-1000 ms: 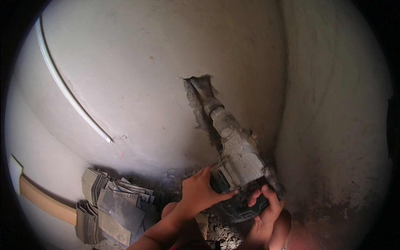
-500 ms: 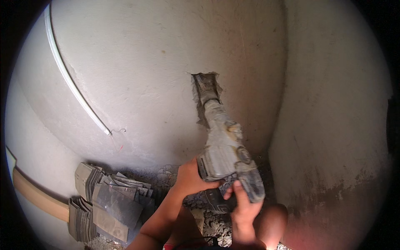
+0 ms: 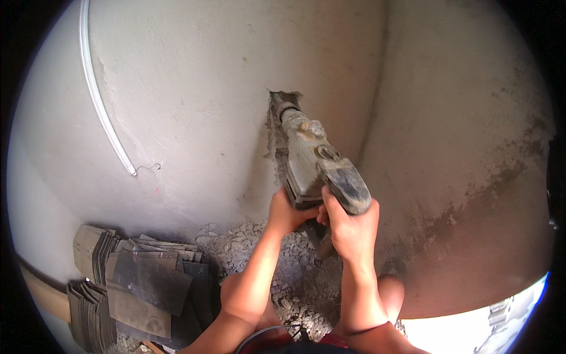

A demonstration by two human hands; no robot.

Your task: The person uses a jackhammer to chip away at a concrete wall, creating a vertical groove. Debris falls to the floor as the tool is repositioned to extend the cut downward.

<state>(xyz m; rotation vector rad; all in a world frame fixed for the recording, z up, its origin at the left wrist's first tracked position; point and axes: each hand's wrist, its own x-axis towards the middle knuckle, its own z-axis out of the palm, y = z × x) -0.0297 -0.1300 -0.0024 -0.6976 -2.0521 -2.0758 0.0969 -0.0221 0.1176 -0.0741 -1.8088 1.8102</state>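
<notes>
A dust-coated rotary hammer (image 3: 305, 154) points up and away from me, its front end inside a rough rectangular recess (image 3: 273, 137) chipped into the plaster wall. My right hand (image 3: 355, 233) is closed around its rear handle. From below and the left, my left hand (image 3: 286, 213) grips the lower housing, with its fingers partly hidden under the tool. The bit's tip cannot be seen in the recess. A dark part hangs below the body between my wrists, mostly hidden.
Broken rubble (image 3: 247, 245) covers the floor below the wall. Stacked grey tiles or sheets (image 3: 150, 283) lie at the lower left beside a wooden board (image 3: 46, 295). A white conduit (image 3: 97, 94) with a loose wire runs down the left wall. A stained wall (image 3: 466, 194) stands close on the right.
The rotary hammer and both hands have moved up toward the wall, its front end now higher in the recess. My view has shifted, showing more of my forearms and a bright patch at lower right.
</notes>
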